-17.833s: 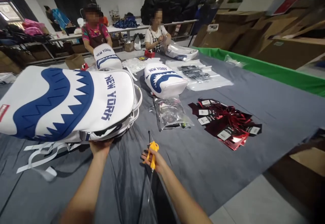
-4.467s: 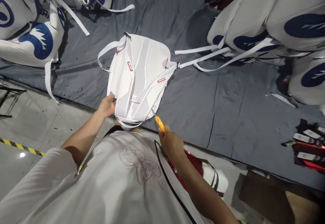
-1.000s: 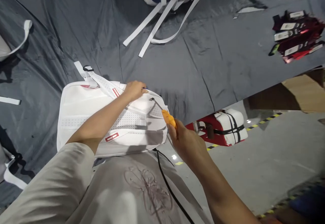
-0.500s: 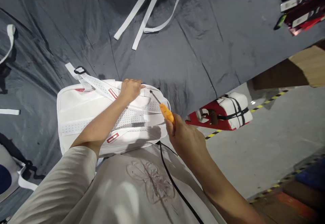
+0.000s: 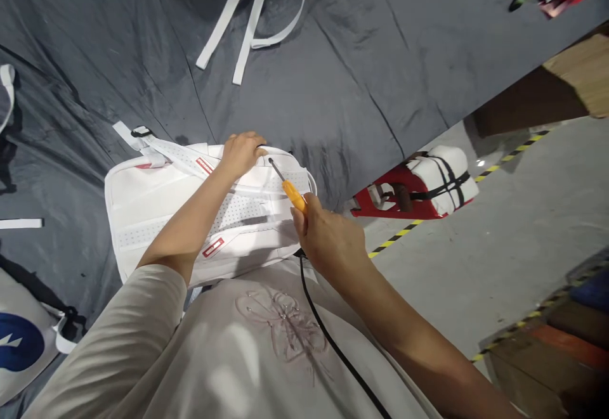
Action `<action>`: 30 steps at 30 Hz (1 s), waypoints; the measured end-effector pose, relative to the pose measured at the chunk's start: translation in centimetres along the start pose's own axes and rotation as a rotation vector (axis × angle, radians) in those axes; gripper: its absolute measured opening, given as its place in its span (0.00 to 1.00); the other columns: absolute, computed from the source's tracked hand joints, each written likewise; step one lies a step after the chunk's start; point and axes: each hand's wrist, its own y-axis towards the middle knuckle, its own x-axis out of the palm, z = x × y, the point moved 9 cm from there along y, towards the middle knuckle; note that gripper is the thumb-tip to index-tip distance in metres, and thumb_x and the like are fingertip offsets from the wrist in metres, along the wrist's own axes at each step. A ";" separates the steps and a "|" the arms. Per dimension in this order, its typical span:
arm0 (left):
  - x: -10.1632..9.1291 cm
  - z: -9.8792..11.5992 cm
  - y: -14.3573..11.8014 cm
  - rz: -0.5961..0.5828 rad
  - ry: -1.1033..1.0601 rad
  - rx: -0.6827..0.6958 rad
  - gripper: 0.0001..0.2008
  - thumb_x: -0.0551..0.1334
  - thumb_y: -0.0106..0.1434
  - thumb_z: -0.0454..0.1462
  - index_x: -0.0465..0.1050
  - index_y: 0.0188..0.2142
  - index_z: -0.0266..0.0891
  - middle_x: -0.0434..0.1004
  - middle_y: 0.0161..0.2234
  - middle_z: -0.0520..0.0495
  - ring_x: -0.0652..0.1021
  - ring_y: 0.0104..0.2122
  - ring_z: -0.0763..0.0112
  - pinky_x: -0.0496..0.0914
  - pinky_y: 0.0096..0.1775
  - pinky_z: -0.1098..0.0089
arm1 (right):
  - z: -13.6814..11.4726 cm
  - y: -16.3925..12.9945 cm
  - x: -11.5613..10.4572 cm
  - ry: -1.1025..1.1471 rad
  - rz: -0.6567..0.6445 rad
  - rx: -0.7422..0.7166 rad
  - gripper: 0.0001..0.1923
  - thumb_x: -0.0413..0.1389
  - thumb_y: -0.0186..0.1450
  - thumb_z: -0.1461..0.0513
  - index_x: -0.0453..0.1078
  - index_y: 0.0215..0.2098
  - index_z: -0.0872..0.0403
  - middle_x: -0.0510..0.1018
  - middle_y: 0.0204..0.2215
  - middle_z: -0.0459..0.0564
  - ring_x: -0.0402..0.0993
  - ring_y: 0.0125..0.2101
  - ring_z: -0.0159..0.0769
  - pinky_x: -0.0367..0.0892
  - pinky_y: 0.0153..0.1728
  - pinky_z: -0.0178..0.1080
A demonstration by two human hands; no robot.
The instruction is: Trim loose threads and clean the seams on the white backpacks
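Observation:
A white backpack (image 5: 164,200) lies on its front on the grey-covered table, its padded back panel and shoulder straps facing up. My left hand (image 5: 242,153) grips the backpack's far edge, fingers curled and pressed on the fabric. In my right hand (image 5: 328,232) is an orange-handled tool (image 5: 295,196) with a thin metal shaft and a dark tip. That tip is at the backpack's upper right part, close to my left fingertips; whether it touches the fabric I cannot tell. My right fingers are wrapped round the handle.
Loose white straps (image 5: 247,32) lie across the grey table cover (image 5: 333,102). Another white bag (image 5: 23,336) with a blue patch is at left. A red stool (image 5: 394,194) with a white strapped pad stands on the floor. A black cable (image 5: 318,324) runs down my shirt.
The tool in my right hand has moved left along the backpack, bringing its tip closer to my left hand. My left hand keeps its grip. The whole view has shifted a little.

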 end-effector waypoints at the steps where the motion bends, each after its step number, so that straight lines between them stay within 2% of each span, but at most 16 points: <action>1: 0.0 0.2 0.1 -0.004 -0.007 0.017 0.13 0.62 0.68 0.39 0.79 0.50 0.46 0.80 0.53 0.46 0.77 0.53 0.57 0.65 0.53 0.58 | -0.1 0.0 0.1 0.004 -0.009 -0.004 0.19 0.38 0.76 0.51 0.61 0.54 0.53 0.79 0.29 0.52 0.79 0.30 0.45 0.51 0.24 0.37; 5: 0.7 0.9 0.4 0.002 0.039 0.047 0.10 0.60 0.69 0.39 0.81 0.44 0.44 0.82 0.46 0.44 0.78 0.48 0.56 0.66 0.49 0.58 | -0.3 0.3 0.2 0.029 -0.020 -0.014 0.19 0.37 0.76 0.54 0.59 0.57 0.54 0.79 0.30 0.52 0.79 0.30 0.44 0.50 0.24 0.38; 8: 1.2 1.0 0.1 0.047 0.108 0.065 0.14 0.56 0.72 0.40 0.81 0.41 0.42 0.81 0.41 0.42 0.78 0.45 0.56 0.65 0.48 0.58 | -0.4 0.4 0.2 0.035 -0.009 -0.015 0.19 0.36 0.76 0.55 0.59 0.57 0.53 0.79 0.29 0.51 0.78 0.29 0.43 0.47 0.24 0.38; 15: 1.2 1.1 -0.7 0.089 0.138 0.092 0.17 0.51 0.74 0.42 0.79 0.42 0.41 0.80 0.41 0.41 0.77 0.46 0.56 0.63 0.47 0.59 | -0.7 0.2 -0.4 0.031 0.031 0.005 0.21 0.37 0.76 0.54 0.59 0.59 0.55 0.78 0.28 0.51 0.77 0.29 0.42 0.47 0.24 0.37; 21: 0.8 1.1 -0.8 0.111 0.104 0.073 0.18 0.50 0.74 0.43 0.78 0.42 0.41 0.80 0.43 0.41 0.76 0.47 0.57 0.63 0.48 0.59 | -1.3 0.9 0.8 0.003 -0.048 0.023 0.19 0.38 0.77 0.54 0.58 0.58 0.54 0.80 0.31 0.53 0.79 0.31 0.43 0.51 0.25 0.37; 26: 0.9 1.0 -0.8 0.153 0.109 0.074 0.16 0.52 0.73 0.42 0.78 0.40 0.42 0.80 0.41 0.42 0.77 0.46 0.55 0.65 0.47 0.58 | -1.5 0.9 1.2 0.021 -0.024 0.008 0.18 0.39 0.77 0.53 0.59 0.56 0.54 0.81 0.32 0.51 0.80 0.33 0.43 0.49 0.24 0.38; 30: 0.9 1.0 -0.8 0.187 0.109 0.092 0.15 0.52 0.73 0.40 0.78 0.39 0.42 0.80 0.40 0.42 0.77 0.45 0.54 0.66 0.47 0.57 | -1.5 0.3 0.3 0.052 0.016 0.004 0.16 0.38 0.77 0.54 0.60 0.54 0.53 0.81 0.32 0.51 0.79 0.31 0.42 0.46 0.24 0.38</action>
